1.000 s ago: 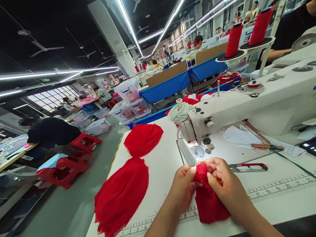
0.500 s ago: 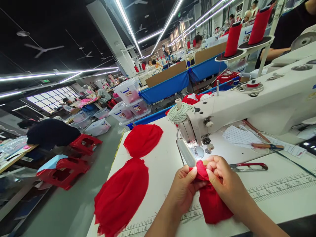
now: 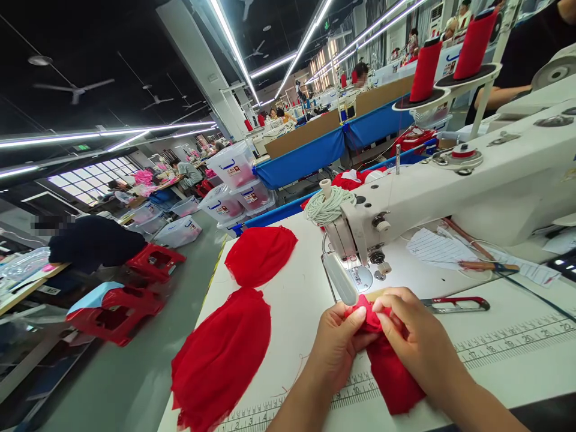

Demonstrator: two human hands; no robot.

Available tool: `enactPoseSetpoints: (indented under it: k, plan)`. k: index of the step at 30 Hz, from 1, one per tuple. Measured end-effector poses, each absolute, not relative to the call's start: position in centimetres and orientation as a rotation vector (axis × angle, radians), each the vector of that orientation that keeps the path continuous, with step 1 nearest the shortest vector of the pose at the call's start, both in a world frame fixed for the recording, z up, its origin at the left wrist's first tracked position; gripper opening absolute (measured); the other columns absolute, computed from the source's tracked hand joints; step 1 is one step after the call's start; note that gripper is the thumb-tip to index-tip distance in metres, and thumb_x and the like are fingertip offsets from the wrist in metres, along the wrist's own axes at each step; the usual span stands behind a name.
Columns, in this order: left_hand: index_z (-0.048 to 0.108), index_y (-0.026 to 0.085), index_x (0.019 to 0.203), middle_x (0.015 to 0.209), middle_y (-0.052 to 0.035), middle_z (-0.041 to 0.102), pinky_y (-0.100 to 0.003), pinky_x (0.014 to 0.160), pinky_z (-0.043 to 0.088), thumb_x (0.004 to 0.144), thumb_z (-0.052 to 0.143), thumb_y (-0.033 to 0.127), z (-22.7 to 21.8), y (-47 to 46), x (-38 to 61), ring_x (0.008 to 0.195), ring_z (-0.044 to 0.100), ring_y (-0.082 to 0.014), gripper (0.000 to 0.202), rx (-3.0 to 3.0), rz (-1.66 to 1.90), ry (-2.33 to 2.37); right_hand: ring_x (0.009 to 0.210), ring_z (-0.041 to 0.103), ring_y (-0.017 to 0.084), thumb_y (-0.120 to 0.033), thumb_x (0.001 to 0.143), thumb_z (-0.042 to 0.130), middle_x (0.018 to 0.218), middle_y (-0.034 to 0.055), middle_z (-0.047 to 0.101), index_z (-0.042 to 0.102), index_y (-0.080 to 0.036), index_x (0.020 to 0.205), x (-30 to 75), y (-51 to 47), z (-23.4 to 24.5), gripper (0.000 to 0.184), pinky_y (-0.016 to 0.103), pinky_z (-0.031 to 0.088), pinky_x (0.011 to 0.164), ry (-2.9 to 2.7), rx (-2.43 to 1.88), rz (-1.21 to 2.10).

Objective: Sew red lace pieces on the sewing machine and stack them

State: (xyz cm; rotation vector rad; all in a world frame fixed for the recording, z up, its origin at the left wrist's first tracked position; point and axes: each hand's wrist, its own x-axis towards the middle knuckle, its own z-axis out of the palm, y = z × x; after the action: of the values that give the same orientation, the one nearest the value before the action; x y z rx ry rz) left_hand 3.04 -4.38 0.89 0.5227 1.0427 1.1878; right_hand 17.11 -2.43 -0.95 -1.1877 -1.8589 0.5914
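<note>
Between my two hands is a piece of red fabric, bunched at the top and hanging down over the table's printed ruler. My left hand pinches its upper edge between thumb and fingers. On the other side, my right hand pinches the same bunched edge, thumb against fingertips. Just beyond the hands stands a white sewing machine, its needle area lit. Two gathered red fabric pieces lie to the left, a smaller one behind a larger one.
Thread snips with a red handle lie right of my hands. A coil of pale cord sits on the machine head. Red thread cones stand behind it. Clear plastic boxes and red stools are beyond the table's left edge.
My right fingers have shifted along the bunched edge towards my left thumb. The hanging part of the fabric has swung slightly right and down.
</note>
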Motion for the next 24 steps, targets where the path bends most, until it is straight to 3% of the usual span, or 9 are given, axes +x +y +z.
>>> enactPoseSetpoints:
  k: [3,7,15,20,24]
  plan:
    - [0.066,0.01,0.074,0.072,-0.0051,0.068,-0.019,0.064,0.053,0.065,0.083,0.035,0.8,-4.3,3.0,0.065,0.062,-0.0098,0.032,0.49,1.203,1.031,0.085,0.064,0.02,-0.024,0.089,0.042,0.097,0.0049,0.06,0.058,-0.026,0.088,17.1,-2.9,-1.0,0.016,0.03,0.053,0.065,-1.902,-1.164,0.47]
    - [0.067,0.01,0.077,0.075,-0.0072,0.069,-0.021,0.066,0.052,0.072,0.078,0.036,1.0,-4.4,3.0,0.071,0.065,-0.0138,0.028,0.542,1.186,0.96,0.088,0.064,0.021,-0.033,0.089,0.048,0.1,0.0044,0.061,0.061,-0.027,0.089,16.9,-3.2,-1.2,0.014,0.03,0.054,0.066,-1.914,-1.205,0.458]
    - [0.072,0.014,0.079,0.091,-0.0062,0.07,-0.031,0.09,0.046,0.077,0.074,0.03,0.1,-4.6,3.3,0.09,0.064,-0.0182,0.016,0.682,1.266,0.922,0.087,0.062,0.02,-0.036,0.092,0.037,0.093,0.005,0.063,0.062,-0.024,0.085,17.5,-1.9,-0.6,0.028,0.032,0.052,0.077,-1.832,-1.07,0.989]
    - [0.071,0.017,0.076,0.073,-0.0024,0.068,-0.027,0.079,0.046,0.076,0.075,0.03,-0.1,-4.6,3.2,0.074,0.061,-0.0131,0.013,0.62,1.263,0.81,0.075,0.062,0.019,-0.038,0.087,0.046,0.084,0.0029,0.064,0.06,-0.024,0.078,17.8,-1.4,0.4,0.022,0.029,0.051,0.065,-1.764,-0.99,1.189]
    - [0.067,0.016,0.069,0.07,0.0001,0.065,-0.023,0.073,0.043,0.074,0.076,0.031,0.0,-4.7,3.2,0.069,0.054,-0.0094,0.018,0.629,1.304,0.88,0.081,0.062,0.019,-0.035,0.087,0.049,0.09,0.0026,0.062,0.061,-0.025,0.083,17.7,-2.2,0.0,0.016,0.027,0.051,0.066,-1.695,-1.029,1.017]
